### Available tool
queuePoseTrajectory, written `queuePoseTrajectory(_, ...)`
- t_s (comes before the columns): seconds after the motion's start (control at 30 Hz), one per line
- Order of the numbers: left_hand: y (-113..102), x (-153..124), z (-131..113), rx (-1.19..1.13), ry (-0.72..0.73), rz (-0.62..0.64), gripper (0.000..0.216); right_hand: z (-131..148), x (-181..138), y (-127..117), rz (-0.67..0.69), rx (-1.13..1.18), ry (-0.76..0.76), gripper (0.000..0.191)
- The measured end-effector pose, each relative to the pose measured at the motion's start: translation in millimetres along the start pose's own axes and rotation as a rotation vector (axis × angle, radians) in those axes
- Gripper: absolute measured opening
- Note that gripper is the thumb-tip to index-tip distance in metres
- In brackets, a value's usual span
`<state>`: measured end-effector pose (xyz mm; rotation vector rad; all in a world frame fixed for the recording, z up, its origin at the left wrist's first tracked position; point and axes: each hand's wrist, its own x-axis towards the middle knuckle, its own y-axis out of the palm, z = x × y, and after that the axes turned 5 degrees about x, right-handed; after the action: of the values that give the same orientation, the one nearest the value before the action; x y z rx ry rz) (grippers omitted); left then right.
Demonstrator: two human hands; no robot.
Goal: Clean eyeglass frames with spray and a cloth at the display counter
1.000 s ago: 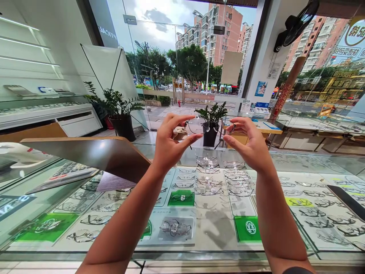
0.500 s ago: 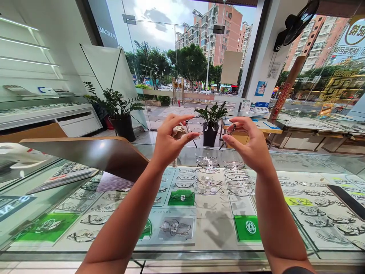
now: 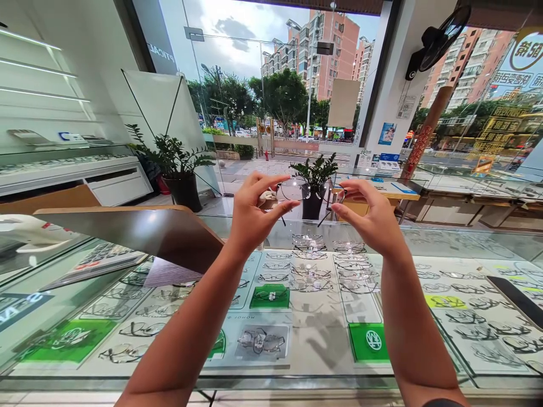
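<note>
A pair of thin-framed eyeglasses (image 3: 281,193) is held up above the glass display counter (image 3: 314,229), its lenses clear and hard to make out against the window. My left hand (image 3: 257,206) grips the left end of the frame, thumb below and index finger above. At the opposite end, my right hand (image 3: 368,210) pinches the frame with thumb and fingers. The dark temple tips point downward between the hands. Beneath, rows of eyeglasses (image 3: 311,271) lie inside the counter.
A brown board-like panel (image 3: 131,226) and a calculator (image 3: 99,257) rest on the counter at left. A dark phone (image 3: 515,299) lies at far right. Potted plants (image 3: 182,189) stand beyond the counter, before the glass front. A fan (image 3: 441,42) hangs upper right.
The eyeglasses have tilted slightly, and their temple tips have swung a little to the left. Both hands keep their hold at nearly the same place.
</note>
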<state>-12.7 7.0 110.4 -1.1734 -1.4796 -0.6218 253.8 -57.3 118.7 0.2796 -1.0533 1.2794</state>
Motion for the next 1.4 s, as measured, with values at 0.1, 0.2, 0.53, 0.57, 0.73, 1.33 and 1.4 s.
queuePoseTrajectory(0.1,0.2,-0.5,-1.1,0.019,0.037,-0.010,0.048,-3.3,0.1,-0.8,0.021,-0.032,0.001,0.041)
queuePoseTrajectory(0.2,-0.1,-1.0,-2.2,0.033,0.041,-0.006,0.049,-5.4,-0.1,-1.2,0.019,-0.056,-0.012,0.042)
queuePoseTrajectory(0.53,1.4,-1.9,-1.2,0.036,0.011,0.000,0.048,-10.1,0.6,0.1,-0.011,-0.069,-0.050,0.039)
queuePoseTrajectory(0.57,1.7,-2.1,-0.2,0.028,-0.007,0.006,0.049,-9.7,0.7,1.2,-0.031,-0.071,-0.063,0.038)
queuePoseTrajectory(0.73,4.9,-3.5,5.3,0.034,-0.037,0.021,0.056,-5.7,1.3,11.3,-0.151,-0.132,-0.135,0.039)
queuePoseTrajectory(1.33,20.6,-13.5,11.5,0.169,0.066,-0.260,0.052,-12.2,1.7,55.9,-0.384,0.092,-0.236,0.022)
queuePoseTrajectory(1.4,21.0,-13.9,11.6,0.167,0.071,-0.262,0.053,-14.4,3.0,56.6,-0.413,0.161,-0.198,0.019)
